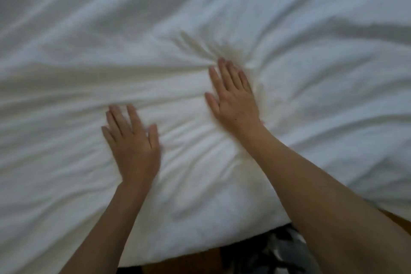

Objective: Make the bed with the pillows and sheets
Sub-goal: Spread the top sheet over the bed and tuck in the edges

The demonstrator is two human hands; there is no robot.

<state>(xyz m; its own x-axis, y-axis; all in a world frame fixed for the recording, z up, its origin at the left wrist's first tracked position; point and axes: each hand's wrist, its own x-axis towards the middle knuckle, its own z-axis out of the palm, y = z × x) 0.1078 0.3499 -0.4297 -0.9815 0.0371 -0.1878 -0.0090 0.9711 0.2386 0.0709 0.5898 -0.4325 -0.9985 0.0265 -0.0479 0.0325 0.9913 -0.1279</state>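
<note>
On the white sheet (289, 18), both hands lie flat, palms down.

Left hand (133, 142) is spread wide, fingers straight and a little apart, pressing the cloth and gripping nothing. Right hand (233, 95) sits farther out and just to the right of the left, fingers straight and close together, also pressing the cloth with nothing held. Creases fan out beyond the right fingertips and run between the two hands. Sheet covers everything around and past both hands; its near edge hangs below the wrists, with dark patterned fabric (280, 249) showing beneath it between the forearms.
</note>
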